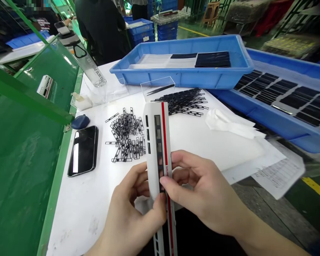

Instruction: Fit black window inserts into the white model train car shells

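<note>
A white model train car shell [152,153] with a red stripe and a dark window band stands lengthwise in front of me, held in both hands. My left hand [138,209] grips it from the left, its thumb on the dark band. From the right, my right hand [200,185] holds the shell, with its thumb pressed on the window band and its fingers behind. Beyond the shell lie a loose pile of small dark window frames [125,131] and a heap of longer black window strips [184,101]. Black tweezers [160,89] rest by a clear tray.
A phone [83,151] and a dark blue object [80,122] lie at the left. Behind stand a water bottle [89,65] and a blue bin [176,76] with black strips. Another blue bin [282,124] is at right, near crumpled white cloth [229,122]. A person [98,28] sits beyond.
</note>
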Demonstrator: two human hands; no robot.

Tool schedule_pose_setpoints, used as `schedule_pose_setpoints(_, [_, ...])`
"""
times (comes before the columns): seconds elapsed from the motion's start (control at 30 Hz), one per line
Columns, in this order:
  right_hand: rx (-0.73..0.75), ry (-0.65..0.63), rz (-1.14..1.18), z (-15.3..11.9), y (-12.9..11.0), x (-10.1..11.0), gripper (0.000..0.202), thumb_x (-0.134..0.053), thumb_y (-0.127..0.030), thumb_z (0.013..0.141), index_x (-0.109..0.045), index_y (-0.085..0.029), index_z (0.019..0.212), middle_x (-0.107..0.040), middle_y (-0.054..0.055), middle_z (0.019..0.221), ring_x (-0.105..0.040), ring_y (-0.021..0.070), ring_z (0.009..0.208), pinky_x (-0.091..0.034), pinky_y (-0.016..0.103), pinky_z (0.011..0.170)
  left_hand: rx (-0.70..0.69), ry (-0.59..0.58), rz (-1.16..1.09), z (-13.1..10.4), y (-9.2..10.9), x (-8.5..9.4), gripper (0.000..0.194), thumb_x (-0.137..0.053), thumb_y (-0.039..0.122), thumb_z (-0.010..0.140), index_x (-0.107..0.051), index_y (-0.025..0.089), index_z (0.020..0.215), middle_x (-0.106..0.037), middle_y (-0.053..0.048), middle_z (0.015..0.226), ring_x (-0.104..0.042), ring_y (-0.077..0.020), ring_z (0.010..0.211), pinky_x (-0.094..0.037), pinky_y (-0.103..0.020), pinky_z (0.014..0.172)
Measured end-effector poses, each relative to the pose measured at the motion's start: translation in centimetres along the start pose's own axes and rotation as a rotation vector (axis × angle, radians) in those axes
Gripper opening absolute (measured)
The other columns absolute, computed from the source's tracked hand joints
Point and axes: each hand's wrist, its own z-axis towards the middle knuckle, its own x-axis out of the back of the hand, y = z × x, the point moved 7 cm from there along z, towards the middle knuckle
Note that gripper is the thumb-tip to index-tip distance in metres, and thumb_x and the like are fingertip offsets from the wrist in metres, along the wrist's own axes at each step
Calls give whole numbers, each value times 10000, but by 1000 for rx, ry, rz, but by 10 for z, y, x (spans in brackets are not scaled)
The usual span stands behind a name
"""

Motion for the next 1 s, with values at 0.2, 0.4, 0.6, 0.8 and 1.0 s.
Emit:
schedule_pose_setpoints(0.2, [-1, -67, 6, -1, 3, -1, 180, -637, -270, 1037, -675, -260, 1213, -782, 8, 1021, -748, 153, 860, -616, 273, 805, -56, -22, 22, -1, -6, 1, 382, -688, 178, 977, -601, 265, 1338, -793, -67, 1261, -793, -220, 1046, -651, -296, 893])
schedule_pose_setpoints(0.4, [52, -54, -61, -4, -1, -5, 162, -573, -262, 1071, -670, -264, 1201, -738, -13, 953, -711, 144, 855, -609, 295, 907, -160, 35, -17, -4, -11, 4, 423, -730, 140, 941, -615, 277, 1324, -802, -46, 1264, -785, -221, 1117, -646, -280, 945])
schedule_pose_setpoints(0.6, [102, -11, -108, 0, 0, -12, 173, -597, -230, 1050, -683, -250, 1200, -726, -6, 935, -703, 140, 831, -614, 254, 803, -258, 80, -39, -3, -7, 4, 506, -736, 37, 844, -633, 252, 1290, -819, -35, 1223, -811, -201, 1043, -666, -253, 916])
schedule_pose_setpoints(0.8, [69, -77, 27, 5, 9, -11, 213, -660, -279, 1036, -704, -289, 1245, -772, 4, 1002, -736, 145, 867, -628, 257, 817, -260, 73, -92, 2, -2, 4, 500, -715, 26, 806, -624, 223, 1256, -832, -28, 1131, -819, -169, 957, -663, -204, 861])
schedule_pose_setpoints(1.0, [115, -36, 2, 6, -1, -8, 173, -671, -183, 992, -774, -279, 1093, -778, 4, 960, -734, 152, 801, -629, 258, 757, -409, 27, -15, -6, -2, 1, 674, -655, -36, 751, -568, 267, 1347, -800, 22, 1127, -787, -128, 929, -627, -190, 901])
